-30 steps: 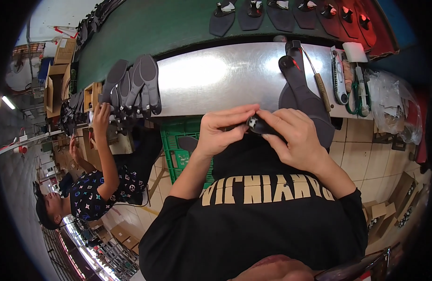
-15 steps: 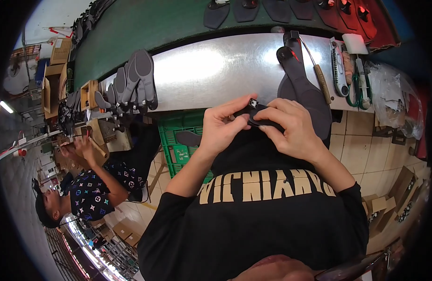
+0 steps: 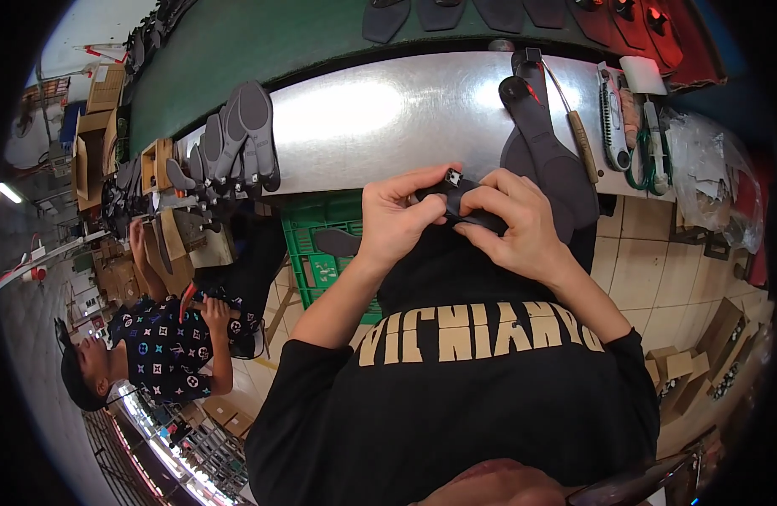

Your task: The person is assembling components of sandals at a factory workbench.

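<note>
Gripping black sandal strap with both hands.
Pinching strap with left hand fingers and right hand fingers, just below steel workbench edge.

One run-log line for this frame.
left hand: grips black strap piece | right hand: pinches same piece | site: metal bench edge

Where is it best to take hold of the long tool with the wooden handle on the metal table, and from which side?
Probably grip the wooden-handled tool at its handle, coming from above on its right side. The handle is the thickest part and lies flat on the metal table. Its thin metal shaft runs up beside the dark shoe soles, which crowd the left side.
</note>
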Action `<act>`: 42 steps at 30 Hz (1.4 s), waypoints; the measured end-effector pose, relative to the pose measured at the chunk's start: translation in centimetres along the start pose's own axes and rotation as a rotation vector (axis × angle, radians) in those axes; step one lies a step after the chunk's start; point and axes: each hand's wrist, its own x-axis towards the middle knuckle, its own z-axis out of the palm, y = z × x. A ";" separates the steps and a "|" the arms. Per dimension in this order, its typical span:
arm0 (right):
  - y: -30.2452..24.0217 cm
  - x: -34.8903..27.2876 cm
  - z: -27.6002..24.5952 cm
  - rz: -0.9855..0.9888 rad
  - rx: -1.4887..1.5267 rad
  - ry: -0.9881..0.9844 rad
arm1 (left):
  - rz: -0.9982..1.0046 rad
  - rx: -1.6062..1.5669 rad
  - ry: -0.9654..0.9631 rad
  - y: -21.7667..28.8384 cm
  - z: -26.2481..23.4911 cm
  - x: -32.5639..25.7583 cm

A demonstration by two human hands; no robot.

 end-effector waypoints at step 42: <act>0.3 -0.5 -0.6 0.232 0.168 -0.043 | -0.517 -0.100 -0.109 -0.6 -0.9 -0.3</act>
